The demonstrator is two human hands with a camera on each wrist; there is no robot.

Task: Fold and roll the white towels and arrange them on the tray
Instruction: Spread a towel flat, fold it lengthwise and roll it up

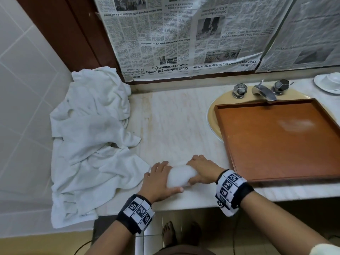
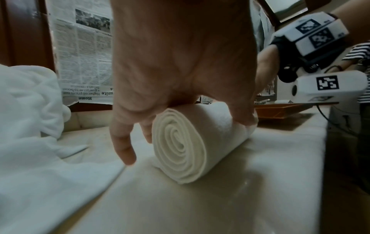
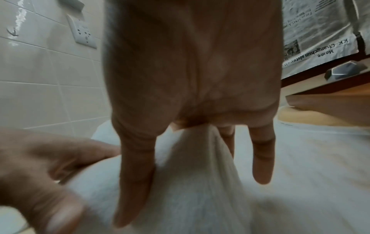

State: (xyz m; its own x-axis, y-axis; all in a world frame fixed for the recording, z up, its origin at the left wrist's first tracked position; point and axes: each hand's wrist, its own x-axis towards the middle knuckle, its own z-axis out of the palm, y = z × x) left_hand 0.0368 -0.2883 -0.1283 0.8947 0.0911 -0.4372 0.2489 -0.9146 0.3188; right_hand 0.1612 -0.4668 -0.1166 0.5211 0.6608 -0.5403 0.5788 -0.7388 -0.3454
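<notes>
Low in the middle of the head view, a rolled white towel (image 1: 181, 176) lies on the marble counter (image 1: 174, 126), its spiral end showing. The left hand (image 1: 158, 181) curls over one end and the right hand (image 1: 202, 171) grips the other. The wooden tray (image 1: 285, 140) sits at right over the sink; a heap of loose towels (image 1: 88, 144) fills the left.

Soft terry-cloth rolled towel (image 1: 179, 176), glossy wooden tray (image 1: 279, 140), shiny metal faucet (image 1: 265, 91), matt marble counter (image 1: 174, 126).
</notes>
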